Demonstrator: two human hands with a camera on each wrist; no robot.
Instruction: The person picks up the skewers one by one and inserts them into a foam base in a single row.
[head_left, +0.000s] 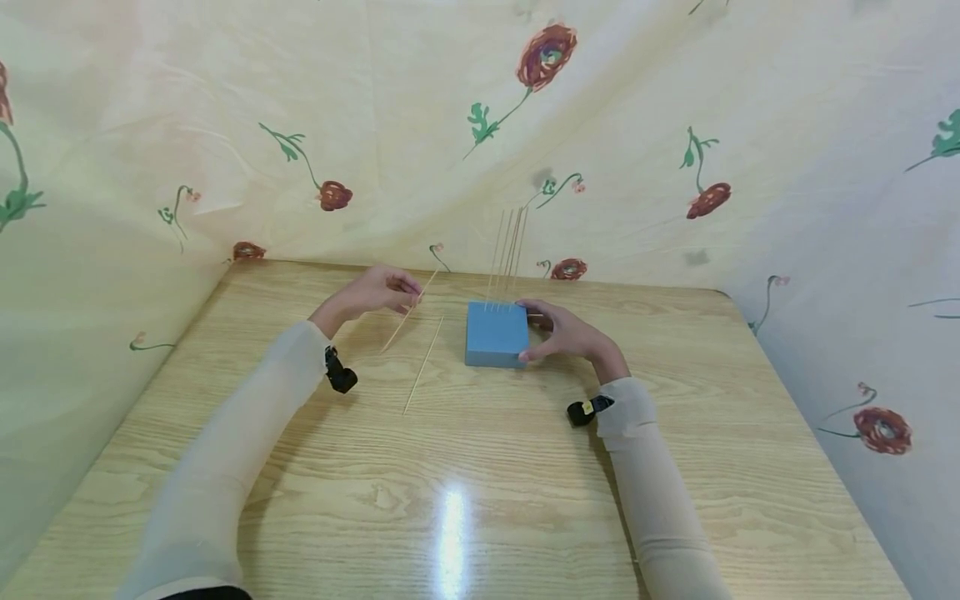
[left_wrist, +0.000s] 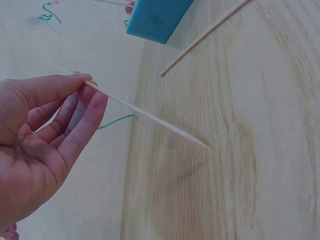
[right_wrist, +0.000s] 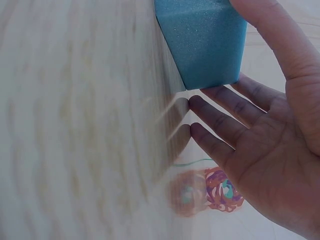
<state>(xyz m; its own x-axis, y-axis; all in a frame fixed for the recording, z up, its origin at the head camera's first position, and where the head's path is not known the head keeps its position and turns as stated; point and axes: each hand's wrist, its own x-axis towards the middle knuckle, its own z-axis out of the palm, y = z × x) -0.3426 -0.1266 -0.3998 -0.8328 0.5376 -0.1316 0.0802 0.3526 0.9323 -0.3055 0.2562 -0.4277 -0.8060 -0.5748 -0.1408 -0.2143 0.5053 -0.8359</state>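
My left hand (head_left: 372, 293) pinches a thin wooden skewer (left_wrist: 150, 116) between thumb and fingertips, over the table left of a blue foam block (head_left: 497, 332). The skewer slants, and its pointed end shows in the left wrist view. Several skewers (head_left: 494, 260) stand upright along the back edge of the block. My right hand (head_left: 567, 333) holds the block from its right side, thumb at the near corner and fingers at the back. In the right wrist view two lower fingers of that hand (right_wrist: 265, 145) are off the foam, near the tabletop.
Another wooden skewer (head_left: 423, 365) lies on the wood-grain table (head_left: 390, 500) between the left hand and the block. A flower-printed cloth (head_left: 420, 108) hangs behind the table and along both sides.
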